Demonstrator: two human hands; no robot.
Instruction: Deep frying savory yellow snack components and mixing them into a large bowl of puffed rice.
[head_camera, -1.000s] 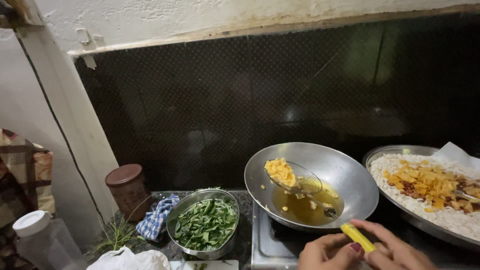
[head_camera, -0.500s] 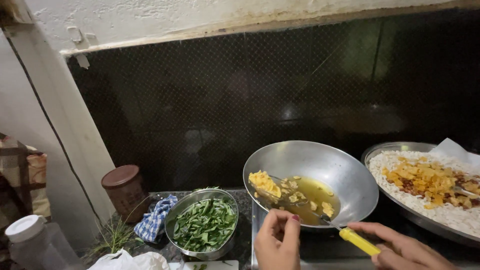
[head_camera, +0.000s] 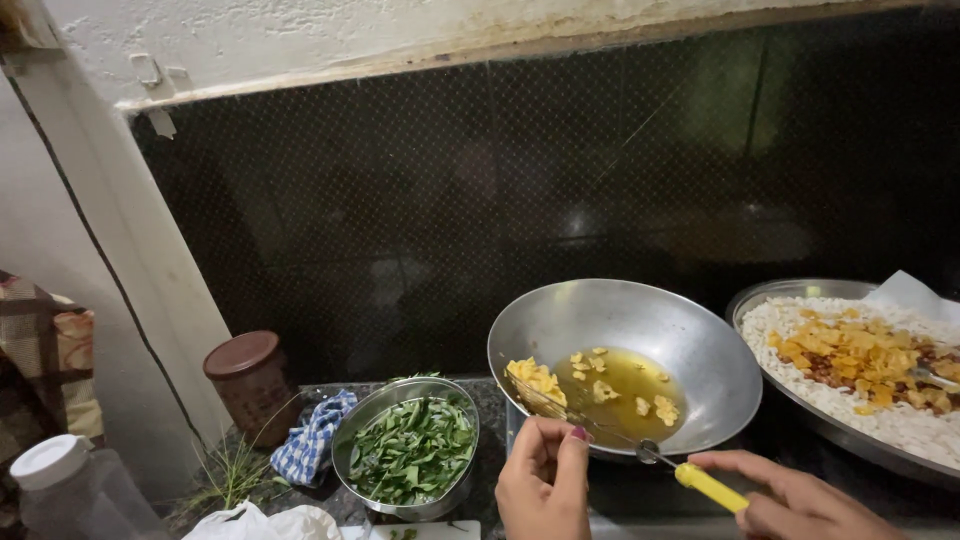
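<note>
A steel wok (head_camera: 650, 320) holds yellow oil with a few fried pieces floating in it. My right hand (head_camera: 800, 500) grips the yellow handle of a wire skimmer (head_camera: 545, 385), whose basket rests against the wok's left inner wall with golden fried chips on it. My left hand (head_camera: 545, 480) is at the wok's near rim, fingers curled on the edge next to the skimmer's shaft. To the left stands a steel bowl of green leaves (head_camera: 412, 450).
A large steel tray (head_camera: 800, 290) at right holds white puffed grains topped with fried chips and nuts. A brown lidded jar (head_camera: 250, 385), a blue checked cloth (head_camera: 315, 445), a white-capped plastic jar (head_camera: 70, 490) and a white bag (head_camera: 265, 522) sit at left. Dark mesh window behind.
The skimmer came down from above the oil to the wok's left wall with its chips. My left hand left the handle and moved up to the wok's near rim.
</note>
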